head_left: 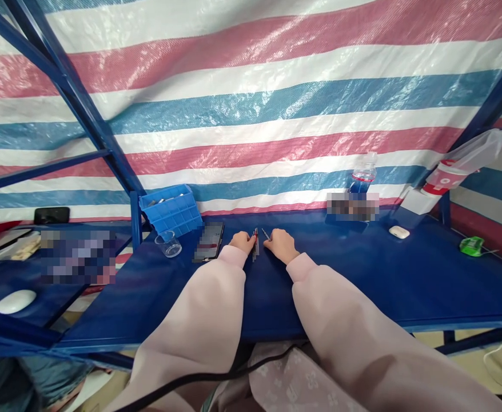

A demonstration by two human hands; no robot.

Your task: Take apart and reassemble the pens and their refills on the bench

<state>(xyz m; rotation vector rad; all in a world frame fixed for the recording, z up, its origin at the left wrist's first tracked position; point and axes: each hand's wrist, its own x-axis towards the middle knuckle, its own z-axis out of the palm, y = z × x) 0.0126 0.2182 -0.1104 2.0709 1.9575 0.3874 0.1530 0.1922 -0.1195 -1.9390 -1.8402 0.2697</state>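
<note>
Fingers of the left hand lie against thin red-tipped rods running lengthwise away from the person, nearer than the right hand's relaxed, empty fingers, though the left's grip is unclear.

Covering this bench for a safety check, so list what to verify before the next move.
1. Left hand on the slim red-marked tools: cannot tell whether it holds them.
2. Right hand at the thin metal tool: cannot tell whether it touches.
3. Clear cup standing upright: ok.
4. Blue compartment box tilted on its edge: not ok, it may slip.
5. Black cable well away from the hands: ok.
</note>
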